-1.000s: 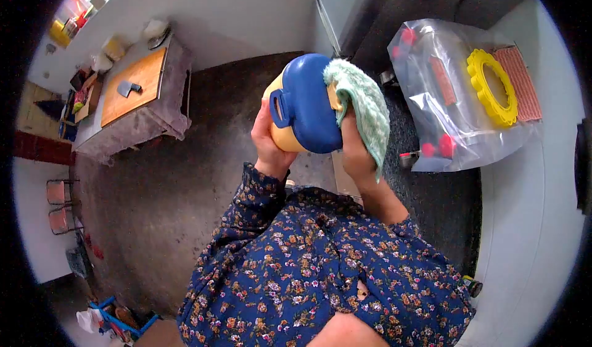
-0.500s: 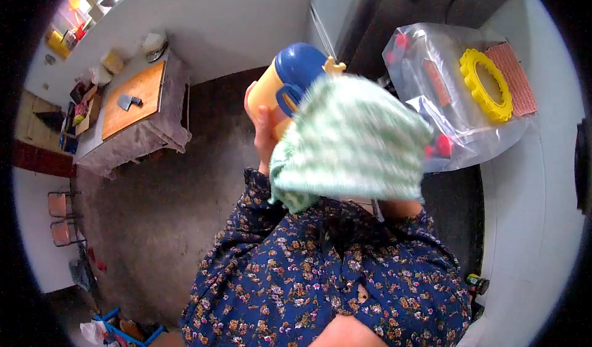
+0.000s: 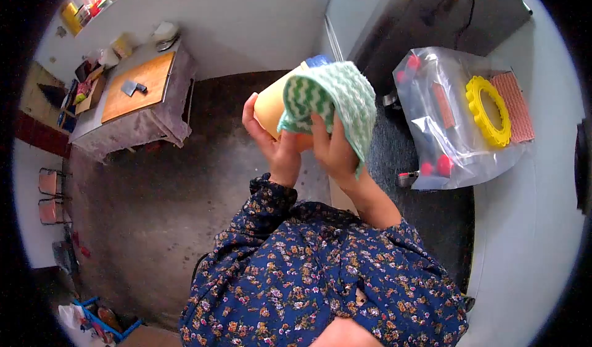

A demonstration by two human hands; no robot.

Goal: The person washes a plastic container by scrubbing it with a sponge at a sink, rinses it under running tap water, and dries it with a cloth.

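A yellow container (image 3: 269,107) with a blue lid (image 3: 317,61) is tilted away in front of my chest. My left hand (image 3: 279,152) is wrapped round its lower left side. My right hand (image 3: 336,148) grips a green and white patterned cloth (image 3: 348,94), which lies against the container's right side and hides much of it. The lid shows only as a small blue patch above the cloth.
A wooden board (image 3: 139,88) with a cleaver (image 3: 131,88) lies on a covered table (image 3: 132,138) at the left. At the right, clear plastic (image 3: 425,125) wraps an object bearing a yellow ring (image 3: 470,106). Folding chairs (image 3: 50,196) stand far left.
The cloth was spread wide over the container's front and is now bunched against its right side. The container has tipped, so less of the blue lid shows and more of its yellow body.
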